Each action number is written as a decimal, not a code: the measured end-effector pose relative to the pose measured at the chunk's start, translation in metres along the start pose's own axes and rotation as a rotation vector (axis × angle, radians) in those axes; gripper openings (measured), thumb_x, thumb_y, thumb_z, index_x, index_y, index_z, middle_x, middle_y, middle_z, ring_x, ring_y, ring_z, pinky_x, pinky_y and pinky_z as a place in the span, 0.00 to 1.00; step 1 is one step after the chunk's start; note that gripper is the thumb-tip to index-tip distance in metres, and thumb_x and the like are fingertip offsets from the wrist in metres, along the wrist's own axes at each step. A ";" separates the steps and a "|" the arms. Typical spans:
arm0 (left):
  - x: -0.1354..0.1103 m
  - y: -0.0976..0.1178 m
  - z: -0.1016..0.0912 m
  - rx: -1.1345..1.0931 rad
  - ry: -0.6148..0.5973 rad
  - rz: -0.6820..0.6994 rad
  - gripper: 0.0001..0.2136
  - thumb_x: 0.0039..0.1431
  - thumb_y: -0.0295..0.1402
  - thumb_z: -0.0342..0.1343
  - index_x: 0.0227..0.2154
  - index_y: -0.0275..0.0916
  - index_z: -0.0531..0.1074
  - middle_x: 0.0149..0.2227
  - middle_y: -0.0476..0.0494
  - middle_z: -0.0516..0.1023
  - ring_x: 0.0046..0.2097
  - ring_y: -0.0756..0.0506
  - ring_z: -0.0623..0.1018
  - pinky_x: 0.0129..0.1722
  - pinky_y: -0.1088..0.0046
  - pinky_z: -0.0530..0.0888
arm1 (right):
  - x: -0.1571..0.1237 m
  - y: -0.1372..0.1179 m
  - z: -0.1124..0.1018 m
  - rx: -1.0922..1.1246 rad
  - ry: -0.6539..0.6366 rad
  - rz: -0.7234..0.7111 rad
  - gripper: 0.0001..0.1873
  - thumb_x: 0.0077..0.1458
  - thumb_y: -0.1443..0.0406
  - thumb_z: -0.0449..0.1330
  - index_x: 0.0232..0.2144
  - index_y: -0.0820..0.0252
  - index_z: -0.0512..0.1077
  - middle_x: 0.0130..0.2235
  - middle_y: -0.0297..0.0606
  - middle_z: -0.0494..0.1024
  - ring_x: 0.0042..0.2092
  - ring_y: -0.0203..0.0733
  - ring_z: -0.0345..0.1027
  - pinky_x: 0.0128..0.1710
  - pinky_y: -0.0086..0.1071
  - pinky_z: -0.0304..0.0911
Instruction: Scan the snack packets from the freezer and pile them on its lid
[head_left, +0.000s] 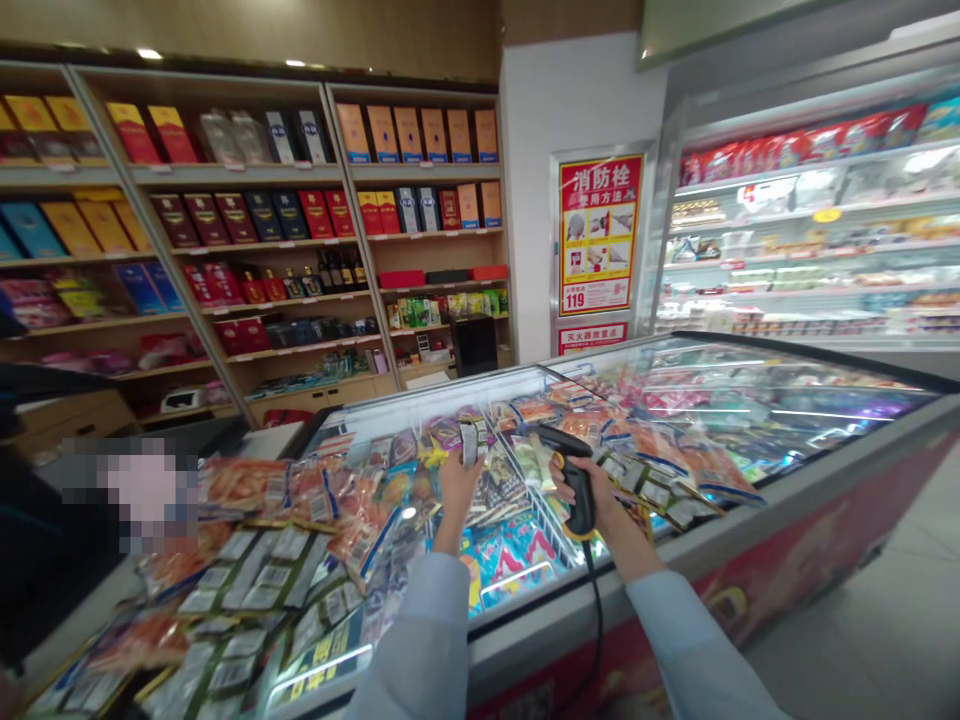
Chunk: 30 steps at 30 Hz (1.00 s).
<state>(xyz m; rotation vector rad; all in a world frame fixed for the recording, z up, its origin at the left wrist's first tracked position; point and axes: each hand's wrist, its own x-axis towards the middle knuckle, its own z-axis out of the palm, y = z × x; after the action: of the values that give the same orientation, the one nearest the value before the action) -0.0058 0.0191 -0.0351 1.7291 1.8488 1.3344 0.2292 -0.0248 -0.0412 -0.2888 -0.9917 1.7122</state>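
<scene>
My right hand [600,500] is wrapped round the grip of a black and yellow barcode scanner [578,495], whose cord hangs over the freezer's front edge. The scanner's head points left. Between the fingers of my left hand [457,490], a small snack packet [472,440] is held upright, a pale label on its face. Both hands are above the glass top of a chest freezer [517,620]. Beyond the scanner, a pale green packet [534,462] lies close to my right hand.
Dark-green-edged silver packets [247,570] and orange snack bags [244,485] are heaped at the left. More bags [660,480] lie on the glass at right. A co-worker's blurred hand [150,490] is at far left. Shelves of boxes [255,215] and a lit display fridge [810,230] stand behind.
</scene>
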 end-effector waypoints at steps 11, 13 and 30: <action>0.002 -0.002 -0.005 -0.032 -0.026 -0.048 0.12 0.52 0.40 0.58 0.35 0.36 0.74 0.34 0.38 0.80 0.38 0.42 0.79 0.36 0.71 0.70 | -0.008 -0.002 0.017 -0.066 -0.129 0.102 0.10 0.48 0.61 0.58 0.32 0.61 0.66 0.24 0.32 0.67 0.17 0.28 0.52 0.14 0.23 0.49; 0.002 -0.003 -0.005 -0.041 -0.032 -0.055 0.13 0.52 0.40 0.58 0.36 0.36 0.74 0.34 0.38 0.80 0.38 0.41 0.79 0.35 0.72 0.70 | -0.009 -0.003 0.016 -0.056 -0.127 0.096 0.10 0.47 0.61 0.59 0.33 0.60 0.66 0.24 0.32 0.67 0.17 0.28 0.53 0.14 0.23 0.50; -0.009 0.023 -0.108 0.063 0.200 -0.021 0.22 0.52 0.50 0.53 0.36 0.35 0.75 0.36 0.38 0.80 0.40 0.40 0.77 0.41 0.67 0.71 | -0.025 -0.005 -0.001 -0.043 0.026 0.020 0.10 0.46 0.61 0.59 0.31 0.60 0.65 0.25 0.33 0.66 0.17 0.29 0.52 0.13 0.23 0.52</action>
<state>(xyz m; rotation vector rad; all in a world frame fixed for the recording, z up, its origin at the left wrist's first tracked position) -0.0679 -0.0383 0.0361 1.6531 2.0307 1.5046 0.2428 -0.0462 -0.0447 -0.3492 -1.0103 1.7022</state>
